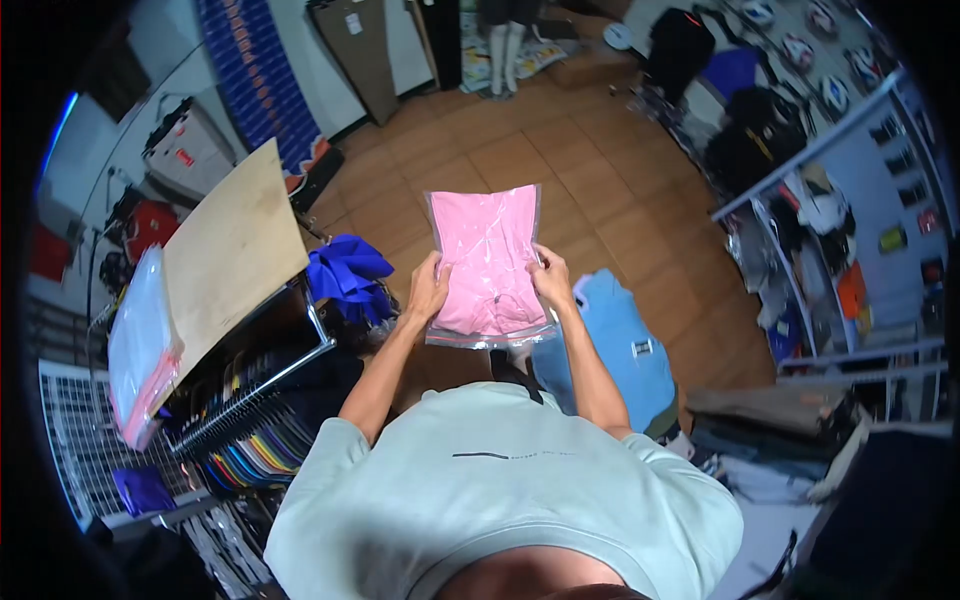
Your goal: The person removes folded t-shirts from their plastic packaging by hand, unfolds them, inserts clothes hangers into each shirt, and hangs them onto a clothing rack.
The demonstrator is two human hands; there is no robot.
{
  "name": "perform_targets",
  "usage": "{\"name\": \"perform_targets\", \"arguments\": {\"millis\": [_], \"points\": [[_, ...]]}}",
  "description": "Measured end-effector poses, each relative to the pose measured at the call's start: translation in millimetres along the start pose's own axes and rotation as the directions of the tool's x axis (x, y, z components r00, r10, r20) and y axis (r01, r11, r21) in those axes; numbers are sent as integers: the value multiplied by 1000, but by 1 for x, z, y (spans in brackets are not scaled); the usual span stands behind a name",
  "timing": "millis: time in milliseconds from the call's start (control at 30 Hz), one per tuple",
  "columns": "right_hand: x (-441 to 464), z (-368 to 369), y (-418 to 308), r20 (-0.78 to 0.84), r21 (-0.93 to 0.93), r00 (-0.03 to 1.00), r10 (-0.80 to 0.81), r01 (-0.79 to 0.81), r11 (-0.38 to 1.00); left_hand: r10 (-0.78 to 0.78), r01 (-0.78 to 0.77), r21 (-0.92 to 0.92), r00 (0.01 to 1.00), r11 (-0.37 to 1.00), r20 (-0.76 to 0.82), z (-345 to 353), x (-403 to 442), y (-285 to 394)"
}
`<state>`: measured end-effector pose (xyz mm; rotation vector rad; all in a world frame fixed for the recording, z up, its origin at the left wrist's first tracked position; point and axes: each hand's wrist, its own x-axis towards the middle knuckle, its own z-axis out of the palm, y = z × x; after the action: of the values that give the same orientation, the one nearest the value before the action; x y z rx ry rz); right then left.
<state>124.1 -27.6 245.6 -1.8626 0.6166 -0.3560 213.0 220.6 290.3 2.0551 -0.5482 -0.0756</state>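
Between my two hands is a clear plastic bag with a folded pink garment point(485, 260) inside. My left hand point(428, 289) grips the bag's left edge, thumb on top. On the right edge, my right hand point(551, 277) pinches the plastic in the same way. The bag's zip strip point(490, 341) faces my body, and the far end points away over the floor. Light blue clothing point(625, 345) lies below and to the right of my right hand. A bunched blue cloth or bag point(348, 275) hangs left of my left hand.
A wooden board point(235, 255) tops a clothes rack at the left, with a stack of clear plastic bags point(145, 335) on it. Hangered clothes point(265, 450) fill the rack below. Shelves point(830, 220) with goods stand at the right. Tiled floor point(510, 150) lies ahead.
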Motion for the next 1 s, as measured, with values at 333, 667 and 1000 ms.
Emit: {"name": "perform_targets", "arguments": {"millis": [333,667,1000], "points": [[137,66,-146,452,238,885,-113,2,971,-51,105,112,912,988,-408,-88,74,14],[174,207,-247,717,440,575,-394,65,896,-91,328,166,643,930,-760,-175,36,20],[172,336,-290,907,323,241,-344,126,938,-126,472,81,391,878,-912,-211,1,-24]]}}
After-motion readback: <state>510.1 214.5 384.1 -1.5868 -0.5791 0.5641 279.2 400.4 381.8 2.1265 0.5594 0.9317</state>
